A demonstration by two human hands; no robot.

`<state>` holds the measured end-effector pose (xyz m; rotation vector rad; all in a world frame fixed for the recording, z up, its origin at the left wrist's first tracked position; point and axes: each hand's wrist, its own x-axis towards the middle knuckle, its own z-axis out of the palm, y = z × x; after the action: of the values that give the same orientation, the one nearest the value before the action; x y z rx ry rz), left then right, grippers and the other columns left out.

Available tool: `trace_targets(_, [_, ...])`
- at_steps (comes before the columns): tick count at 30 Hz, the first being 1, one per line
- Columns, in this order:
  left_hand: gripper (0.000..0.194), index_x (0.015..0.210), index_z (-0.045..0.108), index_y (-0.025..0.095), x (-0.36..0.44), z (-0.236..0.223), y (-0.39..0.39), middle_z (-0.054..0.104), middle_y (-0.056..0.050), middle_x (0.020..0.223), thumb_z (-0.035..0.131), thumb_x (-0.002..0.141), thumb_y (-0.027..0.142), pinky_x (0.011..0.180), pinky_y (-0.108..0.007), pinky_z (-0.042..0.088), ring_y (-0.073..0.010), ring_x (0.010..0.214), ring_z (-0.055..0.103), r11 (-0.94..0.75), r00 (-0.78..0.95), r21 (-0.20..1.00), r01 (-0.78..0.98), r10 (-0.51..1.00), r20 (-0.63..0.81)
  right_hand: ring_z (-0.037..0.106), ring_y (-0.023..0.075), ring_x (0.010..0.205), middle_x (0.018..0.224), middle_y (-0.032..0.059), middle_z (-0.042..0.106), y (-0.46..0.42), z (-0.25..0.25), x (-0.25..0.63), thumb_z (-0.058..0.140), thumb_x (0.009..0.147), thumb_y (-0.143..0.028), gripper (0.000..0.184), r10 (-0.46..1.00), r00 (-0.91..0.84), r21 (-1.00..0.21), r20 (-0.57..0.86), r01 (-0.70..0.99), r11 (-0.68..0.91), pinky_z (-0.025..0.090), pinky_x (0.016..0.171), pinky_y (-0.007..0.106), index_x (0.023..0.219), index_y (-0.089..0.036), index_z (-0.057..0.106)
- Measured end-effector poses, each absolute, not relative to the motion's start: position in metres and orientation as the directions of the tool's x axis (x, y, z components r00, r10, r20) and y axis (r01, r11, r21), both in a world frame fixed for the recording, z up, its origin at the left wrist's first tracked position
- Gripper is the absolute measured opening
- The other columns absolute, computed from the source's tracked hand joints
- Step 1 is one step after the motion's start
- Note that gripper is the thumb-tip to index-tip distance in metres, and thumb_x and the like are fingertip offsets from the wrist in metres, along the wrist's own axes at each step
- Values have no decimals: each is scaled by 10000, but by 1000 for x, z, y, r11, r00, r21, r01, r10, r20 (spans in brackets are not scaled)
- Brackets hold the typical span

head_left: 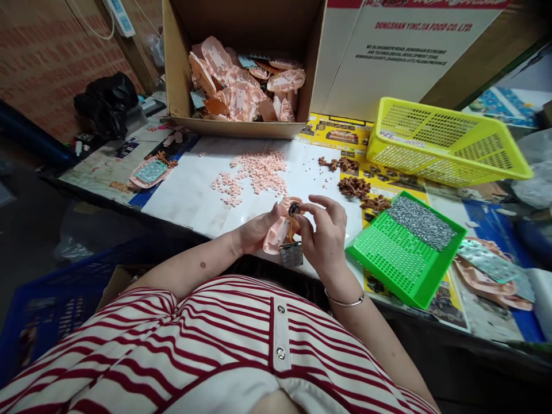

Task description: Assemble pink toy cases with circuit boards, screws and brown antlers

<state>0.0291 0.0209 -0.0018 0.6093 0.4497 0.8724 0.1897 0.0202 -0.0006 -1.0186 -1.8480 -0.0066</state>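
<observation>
Near the table's front edge, my left hand is closed around a pink plastic shell, its open inner side facing up. A small round black part, which looks like a little speaker, sits at the shell's far end. My right hand pinches that black part between thumb and fingers. Thin yellow wires run from it toward a dark square circuit board, which hangs off the shell's near right side. The fingers partly hide the black part and the wires.
Small pink pieces lie scattered beyond my hands. A cardboard box of pink shells stands behind them. Brown parts, a green tray with metal screws and a yellow basket are on the right. More shells with boards lie far right.
</observation>
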Motion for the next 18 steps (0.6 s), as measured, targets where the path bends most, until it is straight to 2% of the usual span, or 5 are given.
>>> trace_targets(4, [805,1154,680,195,25,-7,21,711,-56,904,812,587,751,749,-269,479,-172,812,652,499,596,713,-492,791,-142,612,251,1086,1195,88,679,21,3,194,583,970,-263,153,607,-245,-313,756,679,664,436,999,485,1101,-275,661])
trace_targets(6, [791,1111,690,184,23,-7,22,708,-69,900,775,604,785,735,-272,485,-175,801,649,498,620,733,-464,773,-132,626,242,1069,1177,84,683,22,4,195,589,970,-258,150,601,-251,-331,759,646,688,465,965,471,1097,-282,665])
trace_targets(10, [838,1260,645,228,22,-4,23,718,-85,1000,754,639,780,794,-304,520,-209,892,677,454,645,752,-479,762,-49,652,219,1018,1070,75,678,25,2,193,629,948,-294,106,680,-152,-536,717,503,677,532,873,427,1040,-259,669])
trace_targets(14, [788,1279,651,201,21,2,23,725,-93,985,720,716,750,834,-302,526,-188,861,681,404,618,785,-469,785,-35,660,194,980,1031,48,682,25,0,191,706,869,-310,212,832,-60,-775,551,331,538,559,877,405,1054,-239,629])
trace_targets(18, [659,1153,709,155,23,8,21,739,-77,878,782,732,657,805,-285,523,-160,765,672,391,569,818,-421,817,-98,658,189,931,998,43,686,23,1,190,680,857,-298,187,875,-69,-817,480,328,474,557,853,399,1023,-235,623])
